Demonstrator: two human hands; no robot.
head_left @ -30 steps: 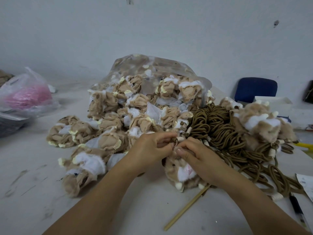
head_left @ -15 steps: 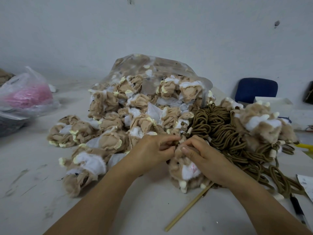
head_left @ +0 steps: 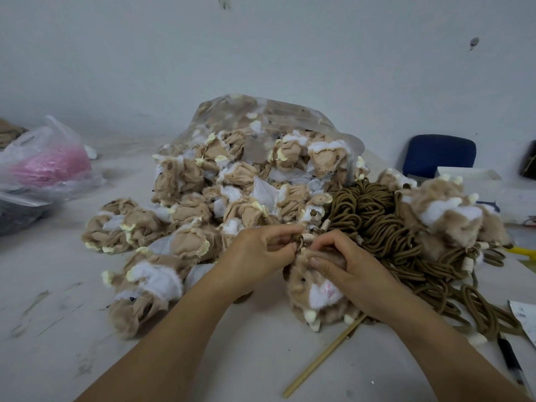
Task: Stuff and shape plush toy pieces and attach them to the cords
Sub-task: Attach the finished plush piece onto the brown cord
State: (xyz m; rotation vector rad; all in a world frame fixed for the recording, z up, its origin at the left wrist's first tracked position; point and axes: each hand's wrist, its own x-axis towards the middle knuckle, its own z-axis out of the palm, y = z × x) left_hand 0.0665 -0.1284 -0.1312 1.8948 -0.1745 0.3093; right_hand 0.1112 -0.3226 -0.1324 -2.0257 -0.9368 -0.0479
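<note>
The left hand (head_left: 258, 253) has its fingers curled and pinches the cream-wrapped end of a brown cord (head_left: 306, 238), where a small metal ring shows, just above a stuffed tan-and-white plush toy (head_left: 316, 297). The right hand (head_left: 348, 271) curls round the top of that plush toy, thumb pressed into the fur, and holds it on the pale, scuffed desk (head_left: 246, 358) directly in front of the person, its small cream feet pointing toward them. A thin wooden stick (head_left: 322, 358) lies with one end at the toy's base.

Behind the hands, a heap of limp, unstuffed tan plush pieces (head_left: 203, 204) spills from a clear plastic bag (head_left: 261, 117). To the right, a tangled bundle of brown cords (head_left: 377, 216) touches a cluster of stuffed toys (head_left: 446, 216). A thin bag with pink contents (head_left: 43, 166) sits far left, a black pen (head_left: 510, 361) lies at the right edge, and a blue chair back (head_left: 438, 155) stands beyond the desk.
</note>
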